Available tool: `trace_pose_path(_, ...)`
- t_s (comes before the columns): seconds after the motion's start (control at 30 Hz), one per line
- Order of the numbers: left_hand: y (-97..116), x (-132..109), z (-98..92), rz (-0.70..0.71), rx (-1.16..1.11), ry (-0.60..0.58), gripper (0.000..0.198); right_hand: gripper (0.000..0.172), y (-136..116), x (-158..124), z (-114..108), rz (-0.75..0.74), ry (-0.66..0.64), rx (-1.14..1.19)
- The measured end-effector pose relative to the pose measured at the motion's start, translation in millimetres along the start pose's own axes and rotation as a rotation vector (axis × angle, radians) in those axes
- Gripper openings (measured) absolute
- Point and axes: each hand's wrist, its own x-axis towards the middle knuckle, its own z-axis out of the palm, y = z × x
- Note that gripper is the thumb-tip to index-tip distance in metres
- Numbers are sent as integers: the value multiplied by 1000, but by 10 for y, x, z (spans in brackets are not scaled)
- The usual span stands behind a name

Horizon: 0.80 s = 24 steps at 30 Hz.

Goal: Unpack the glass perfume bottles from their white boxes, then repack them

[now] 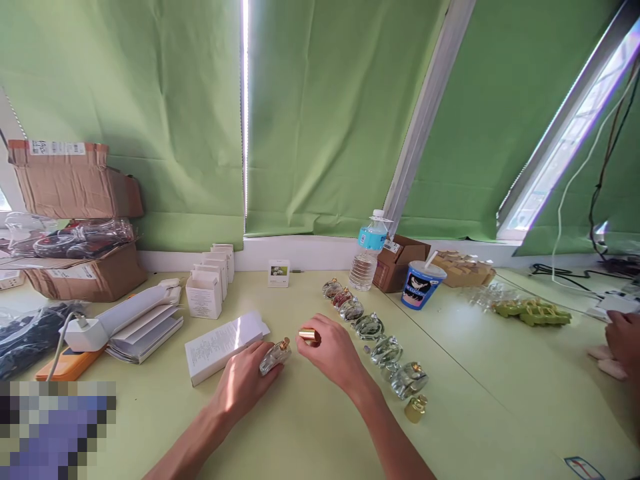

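My left hand (245,373) is closed around a small clear glass perfume bottle (274,358), tilted, with a gold spray neck at its top. Just right of that neck, my right hand (333,350) pinches a shiny gold cap (309,335); cap and bottle are apart. Behind my left hand lies a white printed box (223,347) with one end flap out. To the right of my right hand runs a row of several glass perfume bottles (387,351). A gold cap (415,409) stands at the near end of that row.
Several white open boxes (205,293) stand at the back left, beside folded papers (145,333). Behind the bottle row are a water bottle (367,257) and a blue cup (423,285). Cardboard boxes (80,273) are stacked far left. Another person's hand (625,340) shows at the right edge.
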Motion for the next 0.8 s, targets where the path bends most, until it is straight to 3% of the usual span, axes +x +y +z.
trace_pose_path(0.23, 9, -3, -12, 16, -24, -25, 13, 9, -64, -55, 125, -47, -97, 66)
trace_pose_path(0.43, 34, 5, -29, 26, -86, -40, 15, 8, -77, -47, 205, -65, -62, 46)
trace_pose_path(0.63, -93, 42, -11, -50, -137, -35, 26, 12, -57, -17, 13, 55, 51, 170)
trace_pose_path(0.8, -87, 39, 22, -131, -220, -14, 32, 10, 205, 26, 34, 189, 21, -95)
